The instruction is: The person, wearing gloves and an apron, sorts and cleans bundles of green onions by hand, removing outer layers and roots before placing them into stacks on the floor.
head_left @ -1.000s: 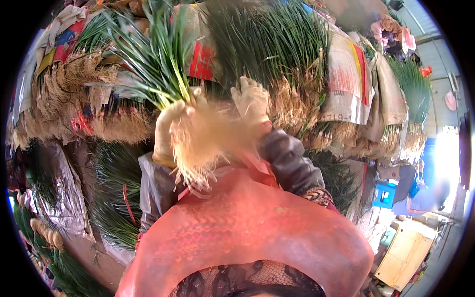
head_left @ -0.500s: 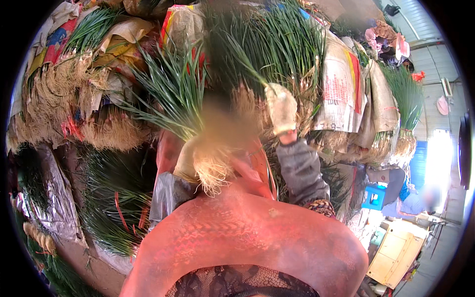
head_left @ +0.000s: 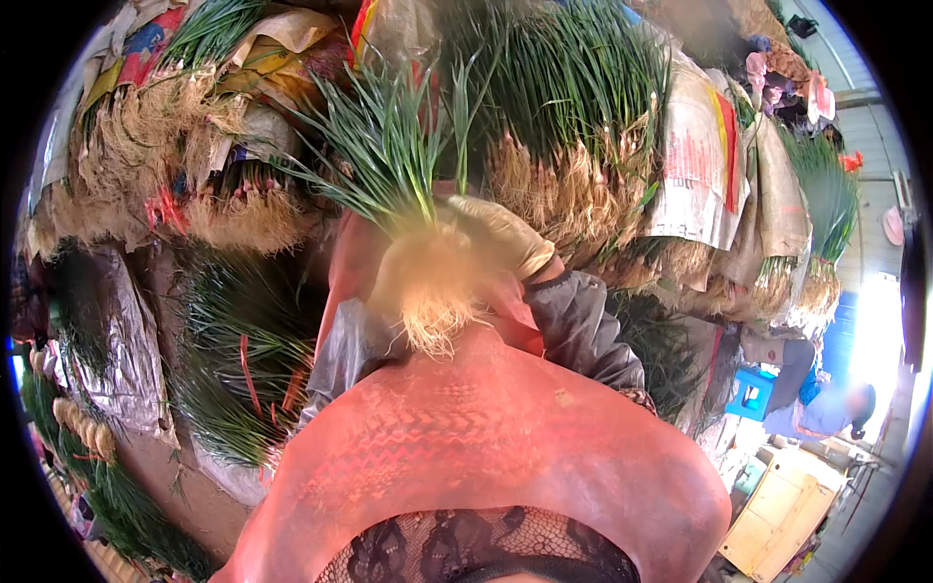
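I hold a bunch of green onions [head_left: 408,185] in front of my chest, with the green leaves fanned upward and the pale roots [head_left: 432,301] hanging down, blurred. My right hand [head_left: 501,238], in a beige glove, is wrapped over the bunch just above the roots. My left hand [head_left: 381,284] is mostly hidden behind the root end and seems to grip the bunch from below. Its grey sleeve [head_left: 340,350] rises from the lower left. A red apron [head_left: 466,437] covers my front beneath the bunch.
Tied onion bundles [head_left: 573,126], roots outward, are stacked high among woven sacks [head_left: 695,155] ahead. More bundles [head_left: 233,350] lie at lower left beside plastic sheeting [head_left: 117,340]. At right are a blue stool [head_left: 753,394], a seated person [head_left: 826,408] and a yellow box [head_left: 777,505].
My right hand came back from the stacked bundles and closed over the bunch. The bunch has shifted slightly right and stays raised in front of me.
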{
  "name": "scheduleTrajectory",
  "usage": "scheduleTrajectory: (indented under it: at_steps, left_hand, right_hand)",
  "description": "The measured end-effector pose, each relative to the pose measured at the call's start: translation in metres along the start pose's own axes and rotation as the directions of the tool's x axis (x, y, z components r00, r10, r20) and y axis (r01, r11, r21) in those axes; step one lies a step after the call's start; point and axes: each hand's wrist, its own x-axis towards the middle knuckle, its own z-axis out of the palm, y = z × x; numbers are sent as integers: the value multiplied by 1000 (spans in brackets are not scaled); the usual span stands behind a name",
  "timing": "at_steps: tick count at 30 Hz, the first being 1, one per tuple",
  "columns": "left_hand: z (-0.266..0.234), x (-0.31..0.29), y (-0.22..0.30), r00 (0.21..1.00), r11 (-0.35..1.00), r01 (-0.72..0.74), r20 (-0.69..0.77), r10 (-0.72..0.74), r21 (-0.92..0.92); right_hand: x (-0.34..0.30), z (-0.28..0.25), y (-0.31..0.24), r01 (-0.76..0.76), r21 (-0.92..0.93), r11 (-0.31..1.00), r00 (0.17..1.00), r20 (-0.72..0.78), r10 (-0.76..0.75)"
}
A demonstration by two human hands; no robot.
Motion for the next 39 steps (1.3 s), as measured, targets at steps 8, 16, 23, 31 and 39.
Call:
scheduleTrajectory:
  at_steps: [8,16,23,31,39]
  left_hand:
    - [-9,5,25,972,944,196,-71,-222,-264]
    - [-9,10,21,960,919,246,-51,-275,-309]
    - [-9,3,25,954,915,259,-68,-293,-310]
    - [10,-11,-6,872,784,431,-19,-490,-447]
    - [9,-10,-31,771,733,496,-152,-618,-465]
  right_hand:
    - [-5,-9,16,189,-752,631,948,-28,-318]
    - [-14,10,-20,91,-6,996,991,101,-90]
    - [-11,-10,23,251,-643,723,952,27,-306]
    - [10,-53,-1,-135,-987,-84,578,-10,-816]
    - [31,4,-23,-213,-881,-422,951,-87,-298]
